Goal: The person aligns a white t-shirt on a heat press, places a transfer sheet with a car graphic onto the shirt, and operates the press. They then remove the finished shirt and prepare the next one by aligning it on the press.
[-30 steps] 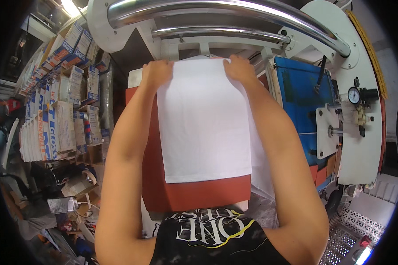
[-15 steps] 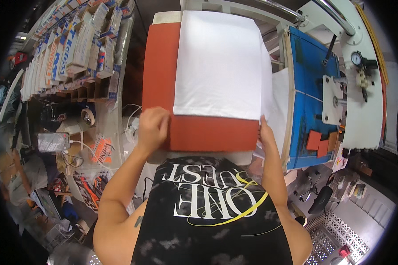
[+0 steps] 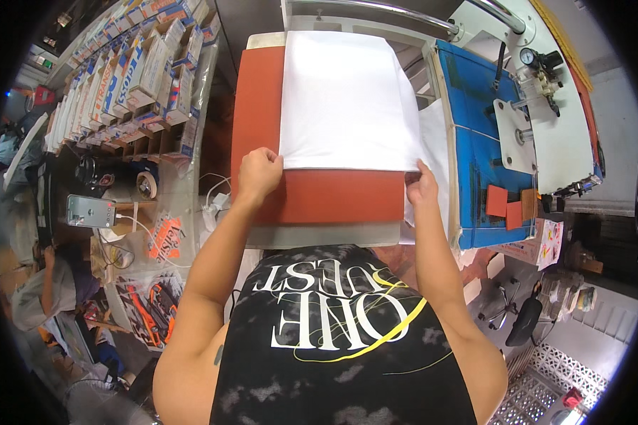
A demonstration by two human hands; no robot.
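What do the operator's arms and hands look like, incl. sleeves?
Left hand and right hand: no gloves or watch visible. Arms bare, no cables on them. Sleeveless black top, grey blotches, white lettering, yellow swirl. Small dark mark near the left armpit.

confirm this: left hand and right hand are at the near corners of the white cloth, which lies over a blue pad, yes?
No, the head view shows a red-brown pad, not a blue one. The rest stands: left hand and right hand are at the near corners of the white cloth.
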